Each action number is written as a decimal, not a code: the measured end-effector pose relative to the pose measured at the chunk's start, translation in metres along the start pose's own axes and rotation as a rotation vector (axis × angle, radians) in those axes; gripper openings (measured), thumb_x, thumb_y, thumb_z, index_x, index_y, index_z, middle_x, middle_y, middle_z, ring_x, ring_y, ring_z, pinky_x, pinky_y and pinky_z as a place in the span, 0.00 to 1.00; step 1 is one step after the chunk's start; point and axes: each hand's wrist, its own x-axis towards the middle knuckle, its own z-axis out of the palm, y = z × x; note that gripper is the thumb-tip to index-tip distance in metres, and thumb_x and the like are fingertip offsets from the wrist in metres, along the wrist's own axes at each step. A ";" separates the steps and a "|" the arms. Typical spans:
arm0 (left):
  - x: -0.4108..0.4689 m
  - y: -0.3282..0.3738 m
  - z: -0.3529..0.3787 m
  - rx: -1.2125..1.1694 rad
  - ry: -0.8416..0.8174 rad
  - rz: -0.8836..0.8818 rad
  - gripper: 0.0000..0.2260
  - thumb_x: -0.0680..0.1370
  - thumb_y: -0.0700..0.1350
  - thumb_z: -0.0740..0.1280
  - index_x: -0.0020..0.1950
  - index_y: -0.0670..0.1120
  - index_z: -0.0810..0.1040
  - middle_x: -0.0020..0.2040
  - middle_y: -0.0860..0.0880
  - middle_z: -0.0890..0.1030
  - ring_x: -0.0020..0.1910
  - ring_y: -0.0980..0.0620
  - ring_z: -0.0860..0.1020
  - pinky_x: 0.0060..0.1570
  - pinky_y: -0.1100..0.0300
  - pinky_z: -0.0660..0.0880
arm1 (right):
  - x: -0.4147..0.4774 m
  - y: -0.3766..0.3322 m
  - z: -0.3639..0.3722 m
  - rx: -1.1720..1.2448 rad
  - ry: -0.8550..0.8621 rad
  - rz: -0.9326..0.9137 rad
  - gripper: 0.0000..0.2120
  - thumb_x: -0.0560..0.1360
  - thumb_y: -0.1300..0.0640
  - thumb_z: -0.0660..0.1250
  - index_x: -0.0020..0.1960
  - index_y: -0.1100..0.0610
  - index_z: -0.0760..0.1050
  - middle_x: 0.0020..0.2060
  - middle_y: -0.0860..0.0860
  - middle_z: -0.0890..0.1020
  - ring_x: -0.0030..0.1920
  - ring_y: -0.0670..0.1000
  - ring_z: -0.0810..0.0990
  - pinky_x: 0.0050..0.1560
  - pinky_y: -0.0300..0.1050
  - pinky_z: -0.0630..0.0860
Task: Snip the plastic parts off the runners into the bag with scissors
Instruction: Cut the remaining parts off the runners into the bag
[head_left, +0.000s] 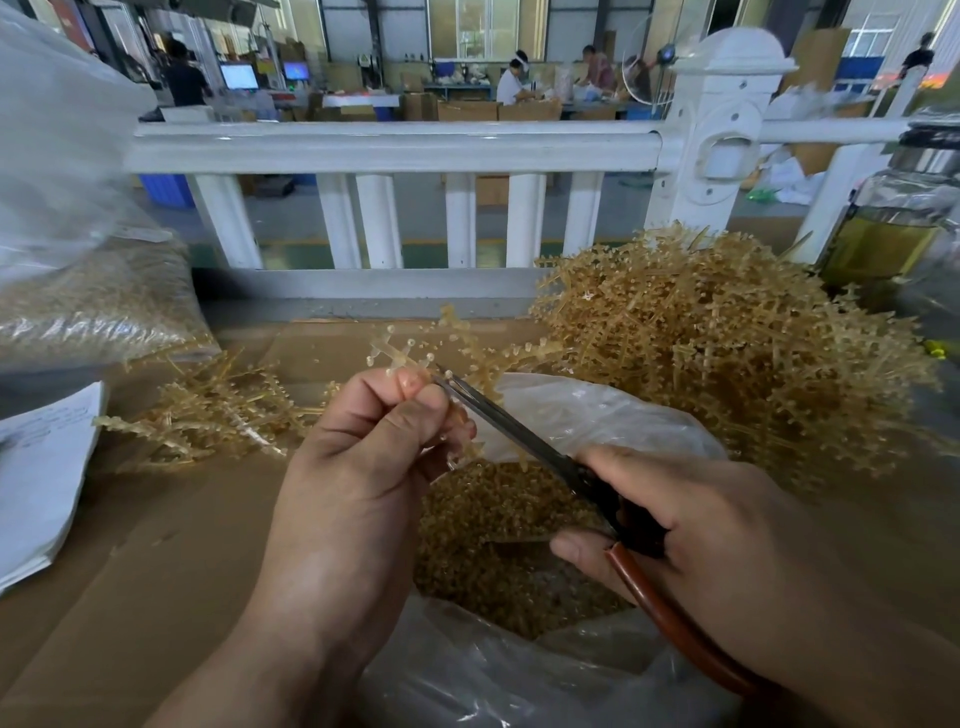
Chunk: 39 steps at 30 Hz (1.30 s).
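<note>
Just above both hands, the runner (400, 353) meets the scissors (519, 436).

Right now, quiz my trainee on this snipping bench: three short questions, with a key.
1. True or false: no hand holds the scissors.
2. The bigger pile of runners sits: A) left of the bag, B) right of it, C) inside it.
3. Fill in: the runner being snipped is pinched in the ___ hand.
Key: 1 false, the right hand grips them; 2 B; 3 left hand.
</note>
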 end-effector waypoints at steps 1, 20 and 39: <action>0.000 0.000 0.000 0.002 -0.004 0.003 0.07 0.75 0.44 0.68 0.37 0.52 0.79 0.37 0.48 0.79 0.39 0.51 0.78 0.45 0.58 0.76 | 0.000 0.001 0.000 0.002 -0.006 0.000 0.22 0.73 0.29 0.58 0.53 0.43 0.76 0.31 0.38 0.75 0.32 0.41 0.76 0.28 0.35 0.70; -0.001 -0.001 -0.001 0.002 0.009 -0.015 0.06 0.75 0.45 0.69 0.38 0.52 0.80 0.38 0.48 0.78 0.40 0.51 0.78 0.48 0.54 0.75 | 0.001 0.005 0.002 -0.004 -0.015 0.008 0.23 0.73 0.28 0.56 0.47 0.46 0.76 0.29 0.40 0.73 0.33 0.43 0.76 0.29 0.39 0.72; -0.002 0.001 0.000 -0.004 0.018 -0.014 0.07 0.74 0.44 0.69 0.37 0.52 0.79 0.37 0.48 0.78 0.40 0.51 0.78 0.49 0.54 0.74 | 0.000 0.003 -0.004 0.005 -0.042 0.027 0.24 0.72 0.30 0.56 0.45 0.49 0.76 0.29 0.43 0.72 0.32 0.45 0.75 0.29 0.42 0.71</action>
